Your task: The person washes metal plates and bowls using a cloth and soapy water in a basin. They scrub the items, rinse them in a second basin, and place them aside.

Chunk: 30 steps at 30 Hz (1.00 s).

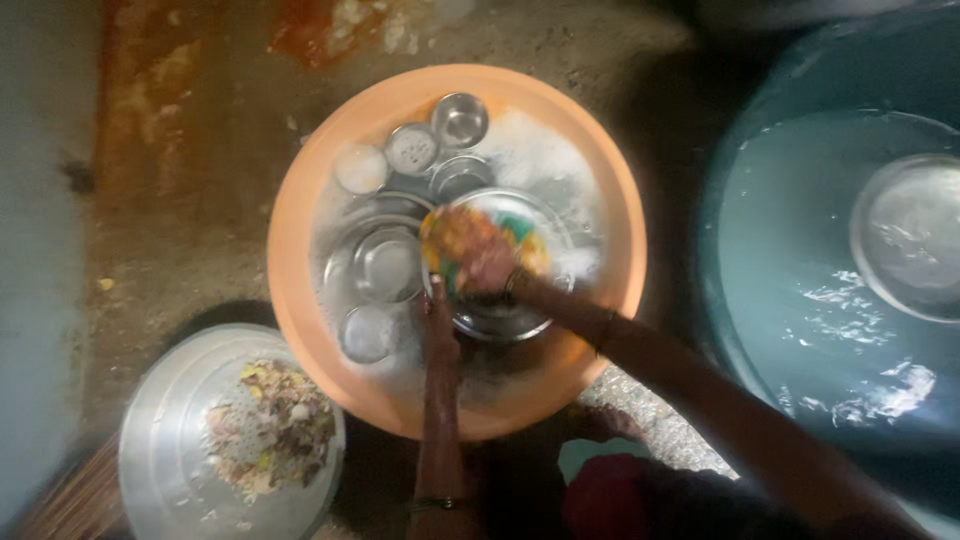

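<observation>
My right hand [492,268] presses a yellow and green scrub pad [470,240] into a steel bowl [540,222]; both hand and pad are blurred. Gripping that bowl's near rim is my left hand [437,322]. The bowl rests in an orange basin [300,200] of soapy water. Several small steel bowls and cups lie in the basin, among them a cup [459,120] at the far side and a wider bowl [385,264] left of my hands.
A steel plate [165,420] with food scraps sits at lower left on the dark floor. A large blue tub [800,300] of water stands at right, with a steel bowl [908,235] floating in it.
</observation>
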Each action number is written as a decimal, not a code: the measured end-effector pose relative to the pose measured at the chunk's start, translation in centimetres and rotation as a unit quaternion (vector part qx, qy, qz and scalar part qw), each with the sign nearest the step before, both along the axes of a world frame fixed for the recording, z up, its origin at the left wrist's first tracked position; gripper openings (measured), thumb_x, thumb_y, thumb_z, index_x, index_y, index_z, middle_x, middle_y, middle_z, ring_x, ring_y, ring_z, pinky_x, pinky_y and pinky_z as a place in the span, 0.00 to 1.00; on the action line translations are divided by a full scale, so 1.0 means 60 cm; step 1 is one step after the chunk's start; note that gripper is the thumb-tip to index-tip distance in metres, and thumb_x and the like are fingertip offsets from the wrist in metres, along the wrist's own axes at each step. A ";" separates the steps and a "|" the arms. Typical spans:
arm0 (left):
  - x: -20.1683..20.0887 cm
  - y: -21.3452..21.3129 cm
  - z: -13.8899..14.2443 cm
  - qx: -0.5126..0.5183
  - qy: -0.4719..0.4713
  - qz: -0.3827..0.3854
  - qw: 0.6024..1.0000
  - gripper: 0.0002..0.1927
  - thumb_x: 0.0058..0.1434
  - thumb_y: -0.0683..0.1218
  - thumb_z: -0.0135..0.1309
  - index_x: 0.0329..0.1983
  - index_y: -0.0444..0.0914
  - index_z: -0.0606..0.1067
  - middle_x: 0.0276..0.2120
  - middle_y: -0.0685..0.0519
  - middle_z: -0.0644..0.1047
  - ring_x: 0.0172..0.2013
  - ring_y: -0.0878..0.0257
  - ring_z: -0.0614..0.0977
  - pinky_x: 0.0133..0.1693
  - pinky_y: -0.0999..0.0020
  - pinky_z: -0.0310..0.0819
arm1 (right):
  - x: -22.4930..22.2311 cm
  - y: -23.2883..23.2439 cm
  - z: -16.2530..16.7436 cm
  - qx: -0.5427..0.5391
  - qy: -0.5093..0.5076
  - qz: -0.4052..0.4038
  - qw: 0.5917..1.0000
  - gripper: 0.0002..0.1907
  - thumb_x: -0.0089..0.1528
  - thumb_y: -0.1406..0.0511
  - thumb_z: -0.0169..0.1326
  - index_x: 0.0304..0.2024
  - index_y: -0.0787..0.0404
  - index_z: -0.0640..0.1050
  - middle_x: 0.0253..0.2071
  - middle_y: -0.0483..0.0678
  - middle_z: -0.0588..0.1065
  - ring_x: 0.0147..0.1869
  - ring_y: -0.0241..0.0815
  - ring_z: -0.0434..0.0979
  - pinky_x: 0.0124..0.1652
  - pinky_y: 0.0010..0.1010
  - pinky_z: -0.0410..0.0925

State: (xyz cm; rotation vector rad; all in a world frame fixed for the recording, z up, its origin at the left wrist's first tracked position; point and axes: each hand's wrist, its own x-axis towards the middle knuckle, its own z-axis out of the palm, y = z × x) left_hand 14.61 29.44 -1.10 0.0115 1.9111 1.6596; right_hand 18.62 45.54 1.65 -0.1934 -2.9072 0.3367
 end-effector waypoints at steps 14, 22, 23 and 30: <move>-0.039 -0.002 -0.064 0.129 0.020 0.123 0.984 0.32 0.73 0.61 0.48 0.57 0.26 0.71 0.51 0.37 0.77 0.46 0.51 0.78 0.49 0.55 0.74 | 0.133 -0.091 -0.003 0.052 0.088 0.084 0.991 0.40 0.56 0.52 0.61 0.66 0.60 0.66 0.65 0.58 0.65 0.66 0.58 0.65 0.58 0.51 0.64; -0.077 -0.014 -0.037 0.400 -0.118 0.104 0.903 0.24 0.73 0.52 0.49 0.63 0.30 0.67 0.53 0.43 0.76 0.51 0.53 0.78 0.52 0.56 0.76 | 0.074 -0.015 0.082 -0.398 0.184 -0.088 0.894 0.19 0.57 0.59 0.66 0.47 0.61 0.81 0.39 0.50 0.83 0.38 0.45 0.85 0.35 0.38 0.79; -0.086 -0.023 -0.032 0.425 -0.136 0.092 0.890 0.23 0.73 0.51 0.49 0.63 0.30 0.67 0.54 0.44 0.76 0.51 0.54 0.78 0.53 0.56 0.76 | 0.064 0.009 0.082 -0.418 0.252 -0.088 0.868 0.15 0.60 0.60 0.63 0.46 0.61 0.82 0.38 0.50 0.83 0.38 0.46 0.85 0.36 0.38 0.79; -0.102 -0.086 0.052 0.449 -0.129 0.113 0.877 0.29 0.67 0.45 0.55 0.69 0.33 0.63 0.62 0.44 0.72 0.62 0.51 0.74 0.61 0.50 0.74 | 0.141 0.095 -0.070 0.196 -0.059 -0.205 0.957 0.37 0.59 0.54 0.58 0.66 0.64 0.68 0.68 0.67 0.58 0.70 0.76 0.58 0.55 0.78 0.62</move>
